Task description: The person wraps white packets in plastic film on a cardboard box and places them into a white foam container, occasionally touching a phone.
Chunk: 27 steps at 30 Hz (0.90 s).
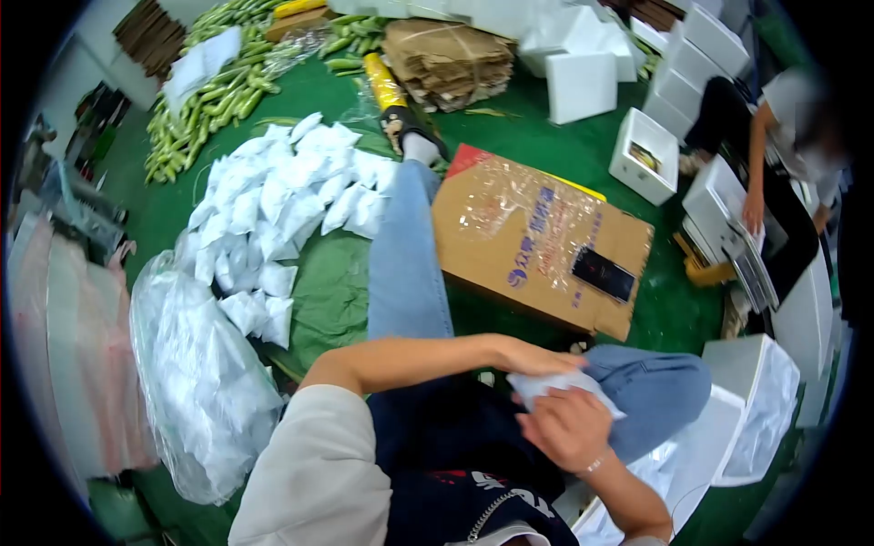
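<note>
Over the lap, the right hand [569, 426] and left hand [533, 357] both pinch a small white crumpled plastic pouch [557, 387], fingers curled around it above the blue-jeaned knee [655, 387]. Just right stands a white foam box lined with clear plastic [760, 400], its lower part cut off. To the left, a large clear plastic sack of white packets [196, 382] lies on the green floor [683, 314]. Beyond the knee, a flattened brown cardboard sheet [510, 227] carries blue printed characters, too blurred to read, and a black phone [603, 274]. Farther off lie loose white pouches [282, 196], green corn cobs [214, 100] and another person [774, 155], partly hidden.
</note>
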Motion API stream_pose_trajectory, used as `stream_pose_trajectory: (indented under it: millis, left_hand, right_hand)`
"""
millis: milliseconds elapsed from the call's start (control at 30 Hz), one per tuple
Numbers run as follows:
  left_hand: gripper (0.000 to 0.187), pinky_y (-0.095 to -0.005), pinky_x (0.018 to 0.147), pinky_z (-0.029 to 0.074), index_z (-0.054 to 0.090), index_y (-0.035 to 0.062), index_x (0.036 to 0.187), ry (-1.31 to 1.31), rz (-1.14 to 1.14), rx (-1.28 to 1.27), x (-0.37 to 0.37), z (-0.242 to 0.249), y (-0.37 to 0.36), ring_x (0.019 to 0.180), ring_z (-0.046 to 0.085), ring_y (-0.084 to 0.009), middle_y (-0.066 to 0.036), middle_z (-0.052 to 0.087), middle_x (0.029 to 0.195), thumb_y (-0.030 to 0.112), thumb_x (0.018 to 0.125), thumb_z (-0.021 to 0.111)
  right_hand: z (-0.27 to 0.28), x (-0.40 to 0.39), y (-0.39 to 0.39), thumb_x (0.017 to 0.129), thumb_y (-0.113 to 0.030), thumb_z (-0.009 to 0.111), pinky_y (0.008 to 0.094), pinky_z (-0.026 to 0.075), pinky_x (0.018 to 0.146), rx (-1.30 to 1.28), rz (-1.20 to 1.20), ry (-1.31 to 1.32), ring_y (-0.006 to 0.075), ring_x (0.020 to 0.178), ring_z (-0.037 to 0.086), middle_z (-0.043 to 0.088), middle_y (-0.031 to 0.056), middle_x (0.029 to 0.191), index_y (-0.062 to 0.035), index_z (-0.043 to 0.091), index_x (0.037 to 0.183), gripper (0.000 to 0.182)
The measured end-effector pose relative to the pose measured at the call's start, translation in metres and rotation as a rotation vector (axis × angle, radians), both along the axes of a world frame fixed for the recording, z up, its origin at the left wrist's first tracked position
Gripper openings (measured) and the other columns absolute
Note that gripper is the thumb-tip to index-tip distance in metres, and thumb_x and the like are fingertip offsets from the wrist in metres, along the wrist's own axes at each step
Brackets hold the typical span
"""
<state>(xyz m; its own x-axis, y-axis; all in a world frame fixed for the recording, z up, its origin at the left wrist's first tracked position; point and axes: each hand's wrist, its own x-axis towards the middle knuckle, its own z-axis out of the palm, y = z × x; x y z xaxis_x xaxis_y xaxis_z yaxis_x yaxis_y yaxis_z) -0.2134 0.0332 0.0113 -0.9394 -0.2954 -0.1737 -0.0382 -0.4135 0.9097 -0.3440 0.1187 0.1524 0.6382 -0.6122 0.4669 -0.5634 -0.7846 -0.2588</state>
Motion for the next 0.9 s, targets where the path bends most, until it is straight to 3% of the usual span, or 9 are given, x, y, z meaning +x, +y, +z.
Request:
stream_pose_trajectory:
  millis: [167, 267, 300, 433, 467, 500, 567, 633, 900]
  left_hand:
    - [0.065, -0.0415, 0.092, 0.043, 0.052, 0.0018, 0.127, 0.059, -0.199, -0.293, -0.073, 0.093, 0.015, 0.108, 0.057, -0.0354, -0.022, 0.061, 0.117, 0.049, 0.102, 0.016]
    - [0.048, -0.0429, 0.088, 0.046, 0.046, 0.0007, 0.126, 0.206, -0.134, -0.36, -0.062, 0.154, 0.031, 0.096, 0.062, -0.036, -0.02, 0.064, 0.101, 0.037, 0.095, 0.048]
    - [0.047, -0.0417, 0.086, 0.047, 0.047, 0.0012, 0.126, 0.358, -0.068, -0.413, -0.051, 0.152, 0.02, 0.095, 0.062, -0.0345, -0.02, 0.064, 0.1, 0.032, 0.092, 0.054]
    - [0.028, -0.0366, 0.072, 0.05, 0.056, 0.0027, 0.107, 0.117, 0.607, -0.358, 0.062, 0.138, -0.078, 0.081, 0.061, -0.0244, -0.011, 0.062, 0.086, 0.017, 0.083, 0.064]
    - [0.031, -0.0355, 0.074, 0.051, 0.056, 0.0031, 0.11, 0.027, 1.105, -0.747, 0.091, 0.059, -0.114, 0.083, 0.063, -0.0251, -0.012, 0.064, 0.09, 0.017, 0.083, 0.064]
    - [0.042, -0.0363, 0.077, 0.051, 0.056, 0.0027, 0.116, -0.014, 1.21, -0.07, 0.15, 0.041, -0.138, 0.09, 0.064, -0.0276, -0.015, 0.065, 0.099, 0.02, 0.08, 0.067]
    - [0.054, -0.0411, 0.09, 0.047, 0.055, -0.0052, 0.118, -0.958, 1.612, -0.696, 0.261, -0.02, -0.177, 0.109, 0.058, -0.0313, -0.023, 0.059, 0.117, 0.03, 0.079, 0.068]
    - [0.059, -0.0429, 0.096, 0.042, 0.054, -0.0059, 0.115, -1.745, 1.136, -0.919, 0.369, -0.116, -0.184, 0.112, 0.052, -0.0363, -0.022, 0.059, 0.112, 0.033, 0.074, 0.07]
    - [0.053, -0.0417, 0.074, 0.054, 0.059, -0.0072, 0.094, -1.732, 1.02, -0.732, 0.475, -0.204, -0.151, 0.086, 0.067, -0.0323, -0.027, 0.065, 0.092, 0.039, 0.075, 0.073]
  right_hand:
    - [0.035, -0.071, 0.019, 0.089, -0.01, 0.05, 0.0369, 0.042, 0.058, -0.112, -0.659, -0.201, 0.0276, 0.061, 0.056, 0.062, 0.0126, 0.07, 0.0006, 0.059, 0.073, 0.02]
    - [0.068, -0.164, 0.052, 0.096, -0.03, 0.044, 0.0352, 0.045, 0.062, 0.272, -1.118, -0.471, 0.0225, 0.061, 0.056, 0.06, 0.0113, 0.067, 0.0027, 0.057, 0.078, 0.04]
    - [0.106, -0.166, 0.06, 0.095, -0.026, 0.053, 0.0365, 0.048, 0.082, 0.529, -1.353, -0.346, 0.0216, 0.084, 0.061, 0.067, 0.0214, 0.096, 0.0082, 0.063, 0.111, 0.039]
    - [0.081, -0.271, 0.106, 0.094, -0.023, 0.051, 0.0351, 0.047, 0.078, 0.806, -1.48, -0.031, 0.0244, 0.081, 0.057, 0.067, 0.0164, 0.086, 0.0096, 0.065, 0.093, 0.036]
    - [0.063, -0.298, 0.117, 0.093, -0.023, 0.052, 0.0352, 0.047, 0.078, 0.948, -1.461, 0.052, 0.024, 0.081, 0.057, 0.067, 0.016, 0.085, 0.0093, 0.065, 0.093, 0.035]
    - [0.048, -0.311, 0.12, 0.093, -0.023, 0.052, 0.0352, 0.047, 0.078, 0.957, -1.464, 0.063, 0.024, 0.081, 0.057, 0.067, 0.016, 0.085, 0.0093, 0.065, 0.093, 0.035]
    - [0.013, -0.335, 0.117, 0.092, -0.023, 0.053, 0.0346, 0.046, 0.075, 0.527, -1.648, 0.111, 0.0217, 0.079, 0.056, 0.066, 0.0143, 0.081, 0.0075, 0.066, 0.09, 0.034]
    - [-0.047, -0.461, 0.115, 0.096, -0.03, 0.045, 0.0358, 0.046, 0.063, 0.35, -1.461, 0.018, 0.0213, 0.061, 0.056, 0.06, 0.0117, 0.069, 0.0036, 0.057, 0.082, 0.038]
    - [0.014, -0.143, -0.171, 0.092, -0.009, 0.059, 0.0273, 0.049, 0.073, 0.617, -0.899, -0.24, 0.013, 0.081, 0.06, 0.061, 0.0068, 0.088, 0.0005, 0.059, 0.102, 0.014]
